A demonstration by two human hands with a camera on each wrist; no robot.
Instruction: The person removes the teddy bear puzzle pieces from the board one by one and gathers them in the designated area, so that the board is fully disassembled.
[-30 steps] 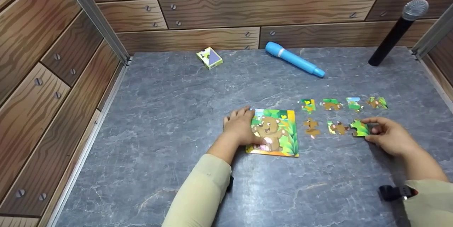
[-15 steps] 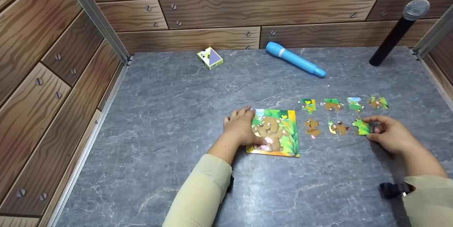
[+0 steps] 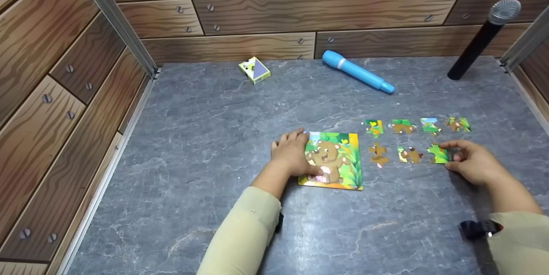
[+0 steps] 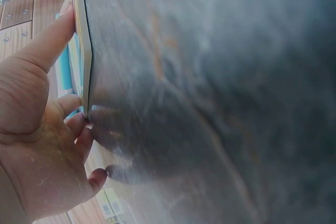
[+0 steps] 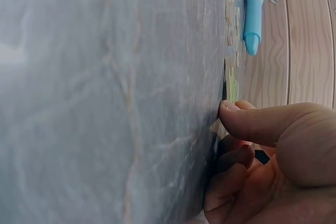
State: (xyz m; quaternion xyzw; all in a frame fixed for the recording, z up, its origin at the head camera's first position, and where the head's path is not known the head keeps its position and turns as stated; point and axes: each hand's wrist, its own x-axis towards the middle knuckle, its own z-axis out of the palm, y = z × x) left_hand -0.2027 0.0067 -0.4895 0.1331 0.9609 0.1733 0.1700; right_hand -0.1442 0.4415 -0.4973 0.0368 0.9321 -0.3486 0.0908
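My left hand [image 3: 291, 155] rests over the left side of a bear puzzle board [image 3: 332, 150], fingers spread at its upper left and thumb across the picture. From the left wrist, the board's edge [image 4: 85, 56] stands beside the thumb. At the right, my right hand [image 3: 476, 163] pinches the right edge of a green puzzle piece [image 3: 438, 154] between thumb and index finger. This piece lies at or just above the table; the head view does not settle which. In the right wrist view, the thumb [image 5: 252, 121] partly hides the green piece [image 5: 232, 85].
Several loose puzzle pieces lie in two rows, among them a brown piece [image 3: 378, 155] and a bear piece [image 3: 409, 155]. Behind are a small card box [image 3: 254, 70], a blue marker-shaped stick [image 3: 358, 71] and a black microphone [image 3: 478, 45]. Wood-patterned walls [image 3: 257, 13] border the grey table [image 3: 193, 146].
Between one second and half a second ago, the green piece and my right hand shifted slightly, and the piece settled lower and straighter in its row. My left hand has stayed put.
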